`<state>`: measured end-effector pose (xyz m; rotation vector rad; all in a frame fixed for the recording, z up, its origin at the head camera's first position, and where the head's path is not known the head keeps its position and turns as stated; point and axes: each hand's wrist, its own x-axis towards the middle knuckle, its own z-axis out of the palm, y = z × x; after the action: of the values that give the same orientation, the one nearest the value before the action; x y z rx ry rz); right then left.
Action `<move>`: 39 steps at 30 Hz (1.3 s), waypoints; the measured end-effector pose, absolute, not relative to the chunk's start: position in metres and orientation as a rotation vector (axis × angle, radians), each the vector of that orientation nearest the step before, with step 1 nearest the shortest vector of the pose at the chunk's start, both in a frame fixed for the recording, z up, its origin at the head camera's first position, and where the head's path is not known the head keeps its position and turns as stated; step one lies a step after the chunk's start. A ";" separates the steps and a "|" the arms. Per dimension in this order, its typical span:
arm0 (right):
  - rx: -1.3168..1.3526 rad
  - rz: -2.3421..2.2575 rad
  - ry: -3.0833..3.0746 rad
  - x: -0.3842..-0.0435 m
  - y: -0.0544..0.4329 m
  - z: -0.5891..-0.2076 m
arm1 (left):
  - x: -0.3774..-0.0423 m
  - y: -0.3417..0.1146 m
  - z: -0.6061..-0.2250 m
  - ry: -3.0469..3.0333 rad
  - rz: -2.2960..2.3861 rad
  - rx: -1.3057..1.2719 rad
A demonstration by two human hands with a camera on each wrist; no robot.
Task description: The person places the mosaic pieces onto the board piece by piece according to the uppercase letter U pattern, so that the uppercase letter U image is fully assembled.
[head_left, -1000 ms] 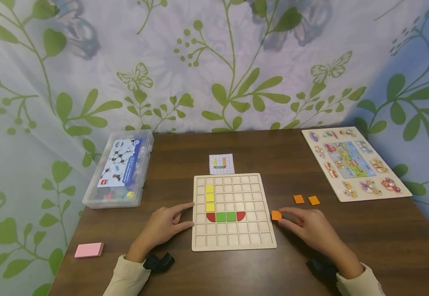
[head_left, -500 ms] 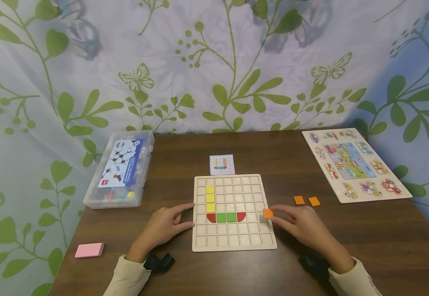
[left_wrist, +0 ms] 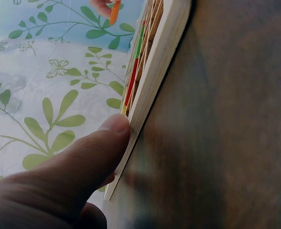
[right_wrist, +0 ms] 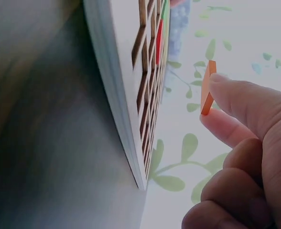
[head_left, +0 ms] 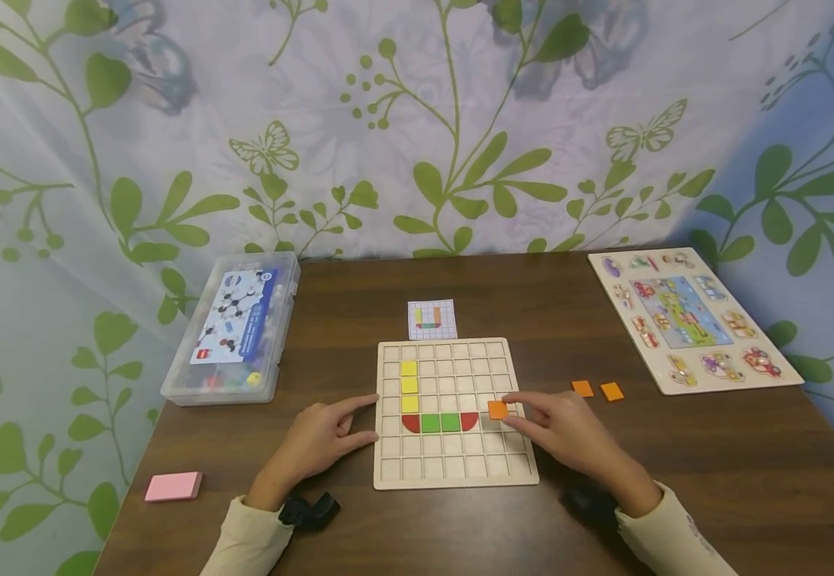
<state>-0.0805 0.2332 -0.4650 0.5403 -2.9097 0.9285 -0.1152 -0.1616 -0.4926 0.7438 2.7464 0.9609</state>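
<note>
My right hand [head_left: 571,428] pinches an orange square tile [head_left: 497,410] between thumb and forefinger. In the right wrist view the tile [right_wrist: 208,88] hangs above the wooden grid board [right_wrist: 124,86], apart from it. My left hand [head_left: 312,440] touches the board's left edge with thumb and forefinger, and its thumb [left_wrist: 114,126] lies against the rim. Set in the grid board [head_left: 452,482] are a column of yellow squares [head_left: 409,385], two green squares [head_left: 430,423] and a red quarter-round tile [head_left: 412,423] at each end of the green pair.
Two orange tiles [head_left: 612,391] lie right of the board. Behind it is a small pattern card [head_left: 432,320]. A clear plastic case [head_left: 233,328] stands at left, a pink block [head_left: 173,486] nearer me. A picture puzzle board [head_left: 693,320] lies at back right.
My right hand has moved left with the orange tile, from beside the board's right edge to over the grid. The left hand stays at the board's left edge.
</note>
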 end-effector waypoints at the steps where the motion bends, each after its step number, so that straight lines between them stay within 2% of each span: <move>1: 0.544 0.928 -2.908 -0.082 0.231 -0.466 | -0.115 -0.161 -0.493 2.745 0.960 0.745; 14: 0.472 1.018 -2.929 -0.095 0.196 -0.471 | -0.116 -0.161 -0.492 2.738 0.972 0.758; 39: 0.452 0.975 -3.022 -0.109 0.192 -0.483 | -0.117 -0.161 -0.491 2.744 0.942 0.708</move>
<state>-0.1091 0.1922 -0.4835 0.4516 -3.0224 0.9750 -0.1169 -0.1610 -0.4911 0.7079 2.7437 0.9424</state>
